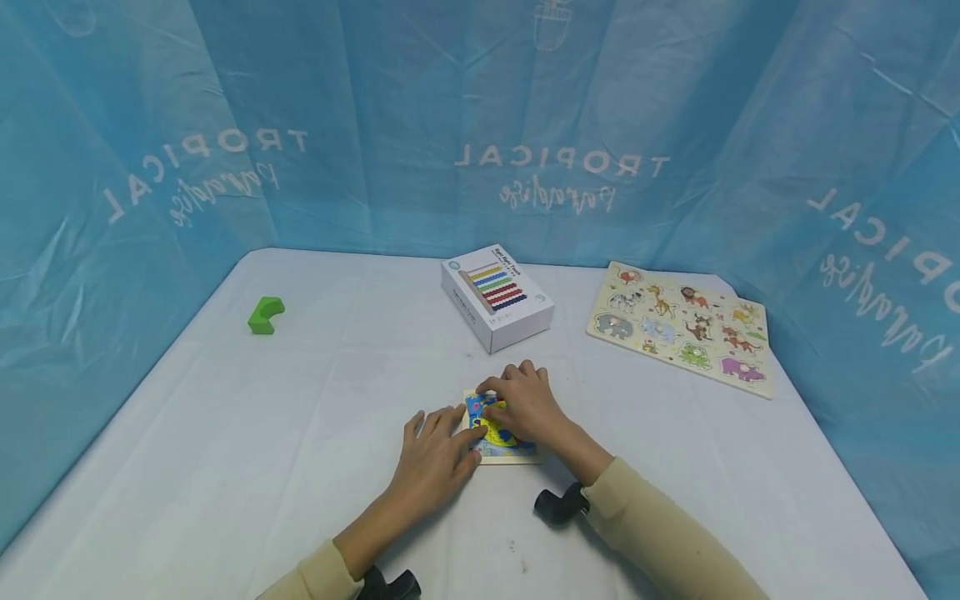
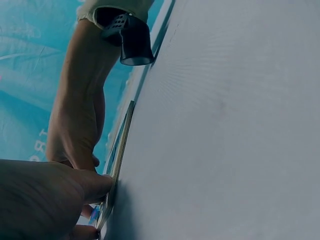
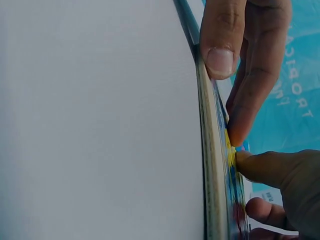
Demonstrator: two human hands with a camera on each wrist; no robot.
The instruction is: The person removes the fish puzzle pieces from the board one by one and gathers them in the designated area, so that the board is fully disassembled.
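Note:
A small square jigsaw puzzle (image 1: 517,459), with a blue and yellow picture in a pale wooden frame, lies flat at the middle of the table. My left hand (image 1: 432,467) is at its left side, one finger reaching onto the picture and the thumb by the near left corner. From the right, my right hand (image 1: 525,407) reaches over the puzzle with bent fingers. Its thumb and fingertips touch the picture, set apart from each other. In the right wrist view, the right thumb (image 3: 265,166) meets the yellow part close to a left fingertip. No lifted piece shows.
A white box (image 1: 498,296) with a picture of coloured bead rows stands behind the puzzle. An animal peg puzzle board (image 1: 675,321) lies at the back right. Far left on the table (image 1: 225,467) is a green curved block (image 1: 264,316). Blue printed curtains surround the table.

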